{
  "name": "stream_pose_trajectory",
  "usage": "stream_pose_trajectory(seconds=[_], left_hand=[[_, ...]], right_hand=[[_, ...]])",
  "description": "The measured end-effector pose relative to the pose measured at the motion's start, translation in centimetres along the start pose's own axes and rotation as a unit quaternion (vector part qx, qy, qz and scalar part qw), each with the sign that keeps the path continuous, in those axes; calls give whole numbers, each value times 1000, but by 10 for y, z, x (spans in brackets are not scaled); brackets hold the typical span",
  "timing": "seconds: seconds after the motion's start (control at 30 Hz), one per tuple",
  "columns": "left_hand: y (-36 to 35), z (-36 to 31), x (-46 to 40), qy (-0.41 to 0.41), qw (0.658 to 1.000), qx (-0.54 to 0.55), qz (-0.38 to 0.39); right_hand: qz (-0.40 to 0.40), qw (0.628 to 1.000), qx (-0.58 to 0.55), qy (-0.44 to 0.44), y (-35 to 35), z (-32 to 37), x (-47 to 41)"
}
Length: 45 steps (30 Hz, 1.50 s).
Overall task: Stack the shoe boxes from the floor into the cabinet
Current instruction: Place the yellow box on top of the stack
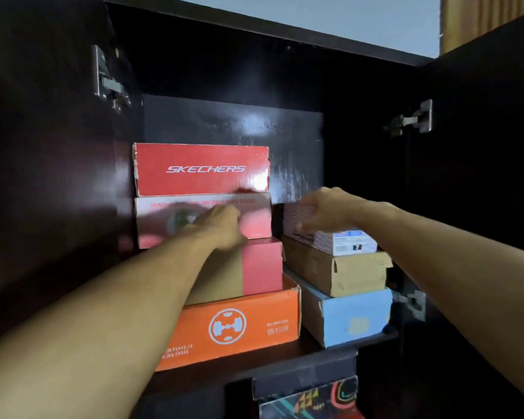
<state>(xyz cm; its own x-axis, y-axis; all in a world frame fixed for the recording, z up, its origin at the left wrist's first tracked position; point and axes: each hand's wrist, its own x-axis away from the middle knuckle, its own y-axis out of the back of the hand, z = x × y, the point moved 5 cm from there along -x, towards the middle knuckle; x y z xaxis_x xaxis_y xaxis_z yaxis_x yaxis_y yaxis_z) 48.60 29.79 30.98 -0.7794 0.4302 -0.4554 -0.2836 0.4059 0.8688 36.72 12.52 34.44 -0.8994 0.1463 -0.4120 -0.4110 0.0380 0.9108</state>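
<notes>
The dark wooden cabinet [58, 176] stands open, and its upper shelf [330, 347] already carries two stacks of shoe boxes. Toward the shelf's left end, a flat orange cardboard box with a white round emblem [233, 325] lies at the bottom, a pink-and-tan box [260, 264] sits on it, then a pale box with red lettering [170, 219], and a red box printed SKECHERS [200, 169] crowns the pile. Toward the right end, a light blue box [354, 319] carries a plain brown cardboard box [357, 273], and on that rests a white patterned box with a size label [342, 241]. The left hand [221, 225] lies against the front of the pale box, fingers bent and close together, apparently pressing it back into line. The right hand [324, 210] sits over the top of the white patterned box, fingers curled down onto its lid; whether they grip it or only steady it I cannot tell, as motion blur hides the tips. Judging by seven boxes shelved, the work seems well advanced, this moment being a squaring-up of the newest ones. The floor is out of sight, so any boxes left there cannot be counted. Below the shelf a black box with colourful graphics [309, 394] shows.
</notes>
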Motion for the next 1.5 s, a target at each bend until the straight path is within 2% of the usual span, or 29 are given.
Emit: stream_pose_trajectory(seconds=[0.1, 0.37, 0.6, 0.83, 0.93, 1.1, 1.3, 1.4, 1.5], left_hand=[[-16, -41, 26, -49, 996, 15, 77], [-73, -175, 116, -178, 962, 43, 202], [-172, -304, 225, -276, 898, 88, 331], [-288, -389, 319, -324, 818, 121, 459], [-345, -407, 350, -331, 808, 108, 475], [-434, -409, 383, -289, 804, 102, 510], [-502, -400, 400, -241, 801, 118, 535], [-525, -396, 403, -232, 802, 130, 535], [-544, -394, 407, -229, 803, 128, 535]], right_hand=[[23, 999, -23, -44, 14, -22, 52], [70, 980, -31, -185, 15, -104, 229], [155, 936, -49, -312, -30, -194, 385], [204, 887, -81, -406, -131, -285, 490], [225, 873, -94, -422, -190, -308, 519], [253, 863, -94, -428, -292, -330, 549], [239, 849, -84, -463, -390, -346, 555], [227, 835, -70, -496, -417, -348, 554], [176, 821, -67, -540, -429, -351, 557]])
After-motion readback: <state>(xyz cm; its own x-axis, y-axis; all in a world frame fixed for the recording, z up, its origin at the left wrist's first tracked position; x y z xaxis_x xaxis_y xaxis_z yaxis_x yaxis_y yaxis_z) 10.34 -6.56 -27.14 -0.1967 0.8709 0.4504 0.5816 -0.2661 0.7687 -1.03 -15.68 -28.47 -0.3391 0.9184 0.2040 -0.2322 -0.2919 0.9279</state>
